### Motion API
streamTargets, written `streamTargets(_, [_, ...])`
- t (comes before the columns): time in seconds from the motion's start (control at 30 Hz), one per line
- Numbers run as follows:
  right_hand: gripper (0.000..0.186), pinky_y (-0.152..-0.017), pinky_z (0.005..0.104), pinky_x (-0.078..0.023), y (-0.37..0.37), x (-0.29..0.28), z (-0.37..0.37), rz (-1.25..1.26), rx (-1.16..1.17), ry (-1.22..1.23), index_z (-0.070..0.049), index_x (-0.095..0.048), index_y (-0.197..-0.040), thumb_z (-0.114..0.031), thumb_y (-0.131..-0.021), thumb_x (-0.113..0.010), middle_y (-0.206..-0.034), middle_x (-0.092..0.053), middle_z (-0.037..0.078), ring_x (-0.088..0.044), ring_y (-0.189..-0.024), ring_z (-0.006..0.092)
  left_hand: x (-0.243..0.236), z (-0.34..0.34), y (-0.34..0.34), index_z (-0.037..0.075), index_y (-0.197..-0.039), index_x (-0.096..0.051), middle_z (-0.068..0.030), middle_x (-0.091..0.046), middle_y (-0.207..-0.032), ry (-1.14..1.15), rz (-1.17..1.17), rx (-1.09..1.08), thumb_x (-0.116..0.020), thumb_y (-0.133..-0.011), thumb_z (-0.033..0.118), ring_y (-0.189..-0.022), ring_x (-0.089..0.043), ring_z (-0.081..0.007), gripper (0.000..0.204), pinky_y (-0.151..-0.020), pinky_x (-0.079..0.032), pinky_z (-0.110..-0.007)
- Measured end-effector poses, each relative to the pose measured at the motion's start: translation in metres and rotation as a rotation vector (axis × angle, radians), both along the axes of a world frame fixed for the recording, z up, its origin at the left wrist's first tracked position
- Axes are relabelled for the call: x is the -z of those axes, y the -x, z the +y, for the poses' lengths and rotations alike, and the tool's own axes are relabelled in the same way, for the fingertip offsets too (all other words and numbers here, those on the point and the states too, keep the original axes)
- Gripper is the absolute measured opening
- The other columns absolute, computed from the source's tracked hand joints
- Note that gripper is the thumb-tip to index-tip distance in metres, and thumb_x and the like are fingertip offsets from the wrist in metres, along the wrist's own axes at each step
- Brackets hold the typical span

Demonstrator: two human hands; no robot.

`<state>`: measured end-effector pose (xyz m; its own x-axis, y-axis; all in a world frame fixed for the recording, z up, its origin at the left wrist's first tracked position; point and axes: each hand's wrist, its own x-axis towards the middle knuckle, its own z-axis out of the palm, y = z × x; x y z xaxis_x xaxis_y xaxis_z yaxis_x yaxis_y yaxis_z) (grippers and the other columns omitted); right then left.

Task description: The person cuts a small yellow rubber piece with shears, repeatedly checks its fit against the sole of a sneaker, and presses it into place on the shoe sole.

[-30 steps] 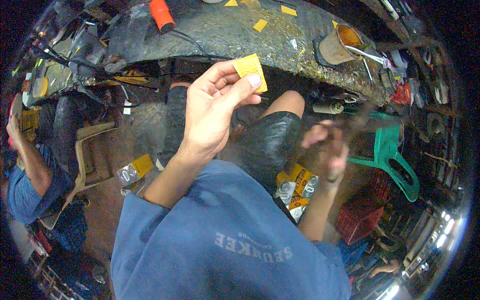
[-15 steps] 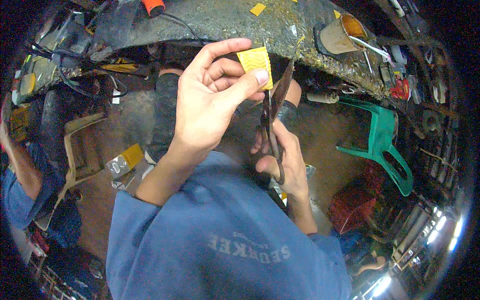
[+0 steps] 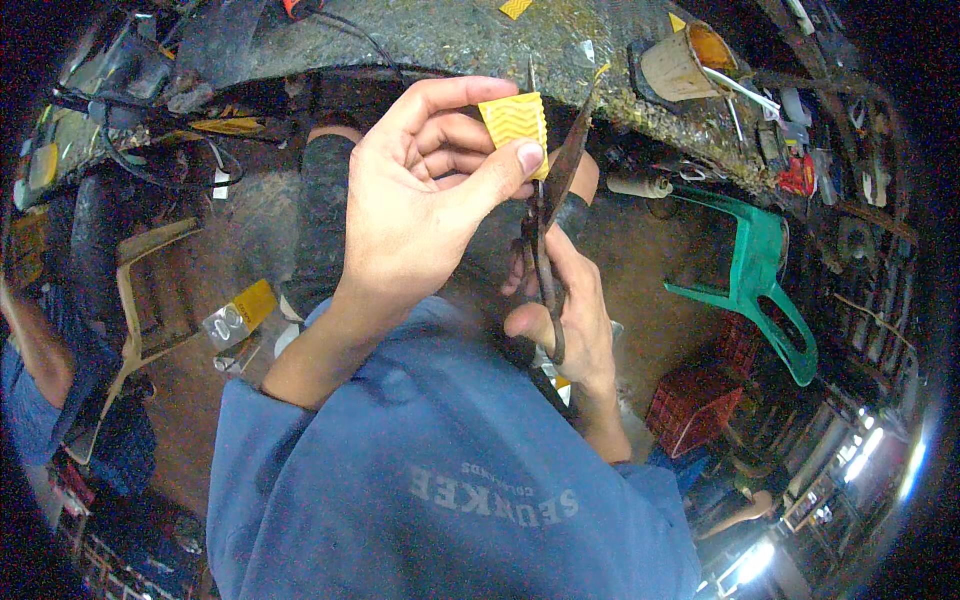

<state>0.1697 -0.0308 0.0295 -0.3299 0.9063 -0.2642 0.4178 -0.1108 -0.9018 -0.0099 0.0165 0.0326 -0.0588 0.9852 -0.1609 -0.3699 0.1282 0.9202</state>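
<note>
Scissors [image 3: 551, 203] have swung in, blades [image 3: 574, 148] apart, one behind the yellow piece [image 3: 514, 122]; our right fingers [image 3: 573, 264] grip them, our left fingers [image 3: 458, 92] pinch it

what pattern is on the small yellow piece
Wavy lines show on the small flat yellow piece, head view.

Yellow piece [image 3: 512, 120]: wavy-ridged, rubber or plastic, indeterminable. Scissors [image 3: 570, 165]: dull, dark metal. Bench [image 3: 450, 50]: rough, encrusted along its near edge. Bucket [image 3: 668, 78] near bench's right end: stained, plastic-looking. Chair [image 3: 760, 285]: smooth green plastic. Shirt [image 3: 400, 420]: matt cloth.
</note>
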Motion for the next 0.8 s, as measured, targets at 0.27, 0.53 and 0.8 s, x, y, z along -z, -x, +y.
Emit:
streamTargets(0.27, [0.067, -0.064, 0.0402, -0.049, 0.0004, 0.0017, 0.0004, -0.027, 0.001, -0.019, -0.005, -0.045, -0.089, -0.027, -0.058, -0.1, -0.072, -0.057, 0.012, -0.06, -0.067, 0.0312, -0.0014, 0.0002, 0.0027, -0.001, -0.132, -0.06, -0.0091, -0.073, -0.094, -0.007, -0.006, -0.004, -0.075, -0.091, -0.001, -0.084, -0.073, -0.0155, 0.044, -0.08, -0.063, -0.03])
streamTargets(0.53, [0.07, -0.061, 0.0389, -0.047, 0.0008, 0.0077, -0.0026, -0.044, 0.028, -0.065, -0.007, -0.043, -0.086, -0.031, -0.054, -0.101, -0.069, -0.053, 0.01, -0.051, -0.062, 0.0273, -0.0021, 0.0011, 0.0031, -0.002, -0.134, -0.058, -0.0087, -0.073, -0.093, -0.023, -0.032, -0.011, -0.075, -0.09, -0.003, -0.084, -0.073, -0.0162, 0.047, -0.079, -0.063, -0.031])
streamTargets(0.8, [0.072, -0.058, 0.0373, -0.045, 0.0021, 0.0041, -0.0053, -0.116, 0.053, -0.087, -0.007, -0.041, -0.082, -0.028, -0.05, -0.102, -0.066, -0.047, 0.01, -0.043, -0.06, 0.0215, -0.0024, 0.0017, 0.0014, -0.002, -0.131, -0.058, -0.0074, -0.072, -0.09, -0.008, -0.049, -0.001, -0.08, -0.087, 0.001, -0.081, -0.072, -0.0117, 0.049, -0.076, -0.061, -0.024])
